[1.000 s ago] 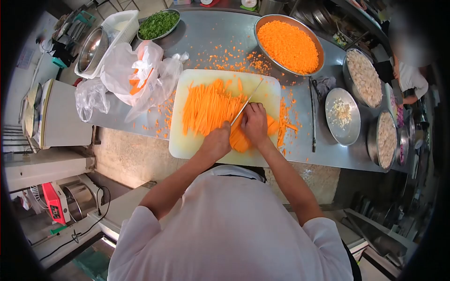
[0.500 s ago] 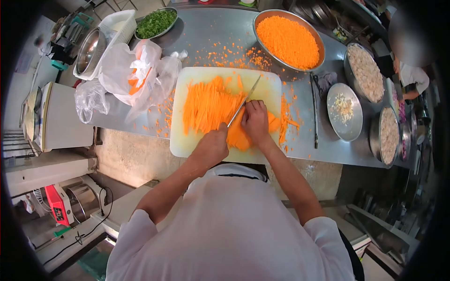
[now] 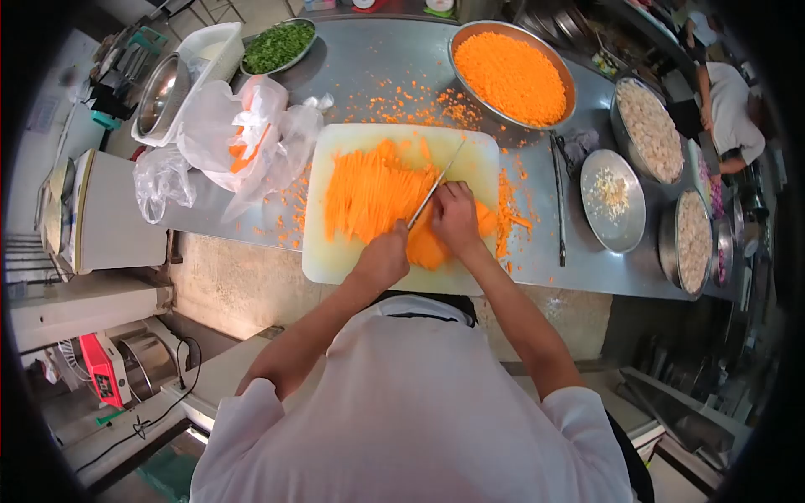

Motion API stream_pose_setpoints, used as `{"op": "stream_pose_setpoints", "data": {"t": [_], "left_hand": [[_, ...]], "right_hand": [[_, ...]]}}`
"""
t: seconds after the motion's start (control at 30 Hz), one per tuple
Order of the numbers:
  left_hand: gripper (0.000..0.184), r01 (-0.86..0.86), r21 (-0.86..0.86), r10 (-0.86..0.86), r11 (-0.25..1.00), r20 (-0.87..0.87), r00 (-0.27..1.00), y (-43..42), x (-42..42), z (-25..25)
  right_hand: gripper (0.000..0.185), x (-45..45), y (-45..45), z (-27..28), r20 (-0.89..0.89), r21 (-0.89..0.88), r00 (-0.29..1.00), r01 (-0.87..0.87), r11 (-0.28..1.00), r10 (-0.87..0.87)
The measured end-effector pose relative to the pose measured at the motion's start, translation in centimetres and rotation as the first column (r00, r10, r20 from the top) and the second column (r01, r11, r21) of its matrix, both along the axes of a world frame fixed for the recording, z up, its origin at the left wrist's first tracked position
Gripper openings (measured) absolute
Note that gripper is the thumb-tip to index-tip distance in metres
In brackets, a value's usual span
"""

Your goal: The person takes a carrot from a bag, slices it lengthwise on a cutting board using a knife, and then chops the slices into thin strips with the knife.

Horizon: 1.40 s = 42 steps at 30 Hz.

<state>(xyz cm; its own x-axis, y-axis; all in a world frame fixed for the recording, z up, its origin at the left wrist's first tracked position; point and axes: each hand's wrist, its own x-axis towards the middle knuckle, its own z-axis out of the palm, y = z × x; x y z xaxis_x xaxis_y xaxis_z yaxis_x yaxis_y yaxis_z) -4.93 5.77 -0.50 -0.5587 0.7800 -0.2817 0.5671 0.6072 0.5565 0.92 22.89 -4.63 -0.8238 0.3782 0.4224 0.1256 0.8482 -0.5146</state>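
Note:
On a white cutting board (image 3: 327, 267), my left hand (image 3: 384, 258) is wrapped round the handle of a kitchen knife (image 3: 429, 194). Its blade points up and away to the right, beside the fingers of my right hand (image 3: 457, 218). Those fingers are curled down over orange carrot slices (image 3: 426, 250), pressing them to the board. Left of the blade lies a wide row of thin carrot strips (image 3: 369, 191). The blade's lower edge is hidden among the carrot pieces.
A large bowl of chopped carrot (image 3: 511, 80) stands at the back. Chopped greens (image 3: 278, 46) and plastic bags (image 3: 222, 138) are at the left. A thin dark rod (image 3: 558, 201), a bowl with pale bits (image 3: 613, 201) and bowls of pale chunks (image 3: 650, 130) stand right. Another person (image 3: 731, 113) is beyond.
The view has shifted slightly. Both hands and the knife keep nearly the same place on the board. The other person at the far right has changed posture.

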Motion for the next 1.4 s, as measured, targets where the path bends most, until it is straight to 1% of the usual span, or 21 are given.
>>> {"op": "stream_pose_setpoints", "data": {"t": [0.07,0.13,0.17,0.23,0.3,0.4,0.47,0.5,0.53,0.6,0.63,0.7,0.77,0.83,0.9,1.0,1.1,1.13,1.2,1.33,1.4], "left_hand": [[0.026,0.002,0.007,-0.002,1.0,-0.006,1.0,-0.3,-0.3,-0.3],[0.028,0.014,0.017,-0.014,1.0,0.004,1.0,-0.2,-0.1,0.0],[0.028,0.01,0.03,-0.01,0.999,-0.002,1.0,-0.2,0.0,0.2],[0.027,0.006,0.039,-0.005,0.999,-0.011,1.0,-0.3,0.0,2.7],[0.028,0.005,-0.045,-0.002,0.999,0.059,0.998,-1.0,0.6,5.8],[0.026,-0.001,0.019,0.0,1.0,0.031,1.0,-1.8,1.5,2.8],[0.026,0.011,0.027,-0.011,1.0,0.01,1.0,-0.9,1.1,1.1],[0.026,0.016,0.047,-0.015,0.999,-0.006,1.0,-0.4,1.2,0.6],[0.026,0.006,0.047,-0.006,0.999,0.0,1.0,-0.6,1.5,2.2],[0.024,0.03,-0.011,-0.03,0.999,0.065,0.997,-0.9,0.6,5.3],[0.024,0.034,-0.024,-0.032,0.999,0.072,0.997,-1.6,1.0,5.1],[0.024,0.031,0.02,-0.031,0.999,0.017,0.999,-2.5,1.8,4.1],[0.025,0.038,0.021,-0.038,0.999,0.008,0.999,-2.4,1.8,1.5],[0.025,0.027,0.031,-0.027,0.999,0.005,1.0,-1.9,2.0,2.9],[0.027,0.055,0.008,-0.055,0.998,0.012,0.998,-1.9,0.9,5.0],[0.03,0.022,-0.01,-0.022,1.0,0.028,0.999,-3.0,2.0,4.1],[0.033,0.054,0.006,-0.054,0.999,0.033,0.998,-2.4,1.8,1.2],[0.033,0.043,0.006,-0.044,0.999,0.039,0.998,-2.4,2.0,2.8],[0.031,0.062,-0.021,-0.06,0.998,0.069,0.996,-2.3,0.8,5.7],[0.027,0.018,-0.044,-0.014,0.999,0.079,0.997,-3.1,2.0,3.3],[0.027,0.059,0.05,-0.059,0.997,0.0,0.998,-2.8,1.9,0.8]], "right_hand": [[0.017,0.2,-0.4,0.1,-0.001,-0.04,0.999,-0.034,0.999,0.034],[0.019,0.9,-0.8,0.3,-0.034,0.089,0.999,0.035,0.995,-0.032],[0.019,1.0,-0.9,0.2,-0.03,0.088,0.999,0.037,0.995,-0.034],[0.02,0.7,-1.3,0.0,0.003,0.103,0.997,0.07,0.992,-0.071],[0.021,0.8,-1.5,-0.1,-0.01,0.097,0.998,0.063,0.993,-0.062],[0.022,0.7,-1.1,-0.2,-0.024,0.095,0.998,0.066,0.993,-0.064],[0.022,0.4,-1.2,-0.1,-0.03,0.09,0.997,0.078,0.993,-0.076],[0.022,0.5,-1.0,-0.1,-0.006,0.082,0.998,0.065,0.995,-0.065],[0.023,0.8,-1.2,-0.1,0.021,0.066,0.999,0.043,0.997,-0.045],[0.023,0.3,-0.9,0.2,-0.007,0.082,0.999,0.044,0.996,-0.044],[0.023,0.7,-1.3,0.1,-0.012,0.082,0.999,0.054,0.995,-0.053],[0.023,0.8,-1.3,-0.1,-0.009,0.061,0.998,0.06,0.996,-0.059],[0.024,0.7,-1.1,-0.1,-0.016,0.056,0.998,0.061,0.997,-0.06],[0.024,0.9,-1.2,-0.3,0.002,0.053,0.999,0.041,0.998,-0.042],[0.024,0.2,-0.9,-0.2,-0.025,0.074,0.998,0.051,0.996,-0.049],[0.025,0.8,-1.4,-0.5,-0.029,0.073,0.997,0.077,0.994,-0.075],[0.025,0.7,-0.9,-0.5,-0.044,0.069,0.996,0.074,0.995,-0.071],[0.025,0.9,-1.3,-0.6,-0.035,0.048,0.998,0.055,0.997,-0.053],[0.026,0.3,-1.0,-0.4,-0.062,0.079,0.997,0.056,0.995,-0.051],[0.026,1.0,-1.4,-0.5,-0.044,0.068,0.996,0.077,0.995,-0.075],[0.024,0.8,-0.9,-0.4,-0.057,0.064,0.996,0.07,0.995,-0.066]]}}
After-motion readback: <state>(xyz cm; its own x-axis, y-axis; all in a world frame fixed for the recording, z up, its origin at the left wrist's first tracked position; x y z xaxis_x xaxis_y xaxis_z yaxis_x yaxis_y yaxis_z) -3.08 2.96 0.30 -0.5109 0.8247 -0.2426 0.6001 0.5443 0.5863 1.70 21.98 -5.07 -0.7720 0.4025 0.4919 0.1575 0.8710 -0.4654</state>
